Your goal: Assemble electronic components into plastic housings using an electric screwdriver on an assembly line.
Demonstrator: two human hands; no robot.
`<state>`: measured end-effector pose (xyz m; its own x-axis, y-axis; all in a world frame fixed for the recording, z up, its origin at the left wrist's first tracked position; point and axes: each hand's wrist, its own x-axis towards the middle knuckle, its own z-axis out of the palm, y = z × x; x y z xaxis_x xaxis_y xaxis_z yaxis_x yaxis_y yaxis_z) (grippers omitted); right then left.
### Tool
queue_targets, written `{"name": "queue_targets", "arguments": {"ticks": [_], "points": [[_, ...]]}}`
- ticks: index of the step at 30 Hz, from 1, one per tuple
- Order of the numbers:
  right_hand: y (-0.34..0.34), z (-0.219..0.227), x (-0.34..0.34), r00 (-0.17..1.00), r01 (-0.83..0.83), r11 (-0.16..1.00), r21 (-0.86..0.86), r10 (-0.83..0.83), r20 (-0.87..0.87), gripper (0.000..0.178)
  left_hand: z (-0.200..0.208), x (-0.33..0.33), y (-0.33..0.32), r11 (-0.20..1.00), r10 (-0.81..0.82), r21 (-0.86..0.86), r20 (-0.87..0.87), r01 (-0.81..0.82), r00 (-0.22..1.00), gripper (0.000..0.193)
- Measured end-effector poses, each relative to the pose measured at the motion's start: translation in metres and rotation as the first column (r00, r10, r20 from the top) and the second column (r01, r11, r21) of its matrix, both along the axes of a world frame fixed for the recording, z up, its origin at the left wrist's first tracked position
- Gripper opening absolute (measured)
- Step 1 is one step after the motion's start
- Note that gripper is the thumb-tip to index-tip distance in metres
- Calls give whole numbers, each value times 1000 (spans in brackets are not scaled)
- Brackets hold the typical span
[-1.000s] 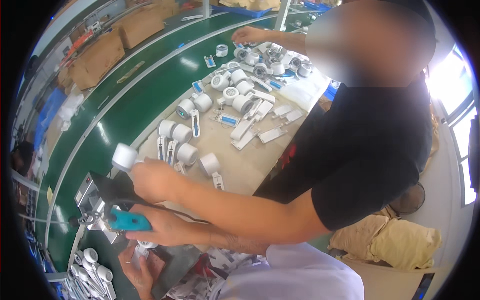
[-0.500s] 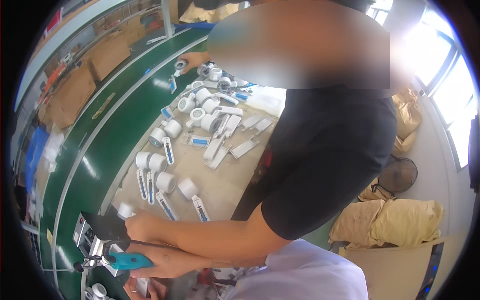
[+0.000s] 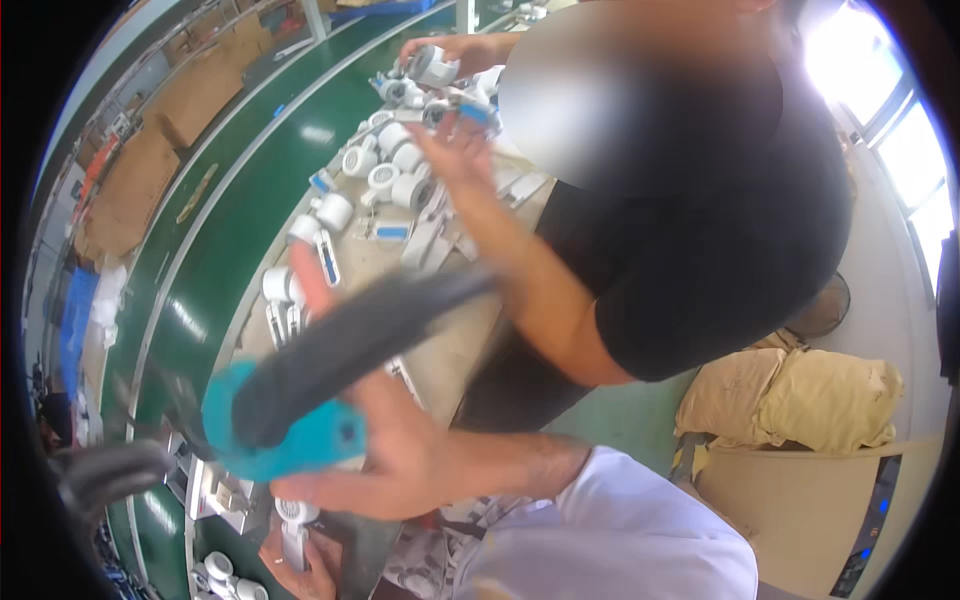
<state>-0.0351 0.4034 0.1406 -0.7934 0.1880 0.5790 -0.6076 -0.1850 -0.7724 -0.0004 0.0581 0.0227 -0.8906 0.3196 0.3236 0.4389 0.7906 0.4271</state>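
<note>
My right hand (image 3: 410, 465) is wrapped round a teal-bodied electric screwdriver (image 3: 290, 455), raised close in front of me and smeared by motion. A thick dark blurred piece (image 3: 370, 345) slants up to the right across it. Below, near the lower edge, my left hand (image 3: 300, 565) grips a white plastic lamp part (image 3: 295, 535) with a round grilled end. Close above that part sits a small metal and white fixture (image 3: 225, 495), partly hidden by the screwdriver.
A co-worker in black stands at the right, one hand (image 3: 465, 150) over a pile of white lamp parts (image 3: 400, 185) on the tan-covered table. A green conveyor (image 3: 190, 310) runs along the left. Several more white parts (image 3: 225, 575) lie bottom left. Yellowish sacks (image 3: 835, 400) stand at right.
My right hand has lifted the electric screwdriver up toward me, away from the fixture. The co-worker's near arm has drawn back from the fixture to the pile. My left hand still holds its part.
</note>
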Motion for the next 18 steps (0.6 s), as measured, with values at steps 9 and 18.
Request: {"name": "queue_targets", "arguments": {"ticks": [9,18], "points": [[-32,-32,23,977,-31,983,179,-8,213,82,3,9,-11,1000,12,-10,-39,-12,999,44],[-115,-77,29,917,-250,927,280,134,377,60,7,7,-27,999,34,17,-58,-33,998,53]]}}
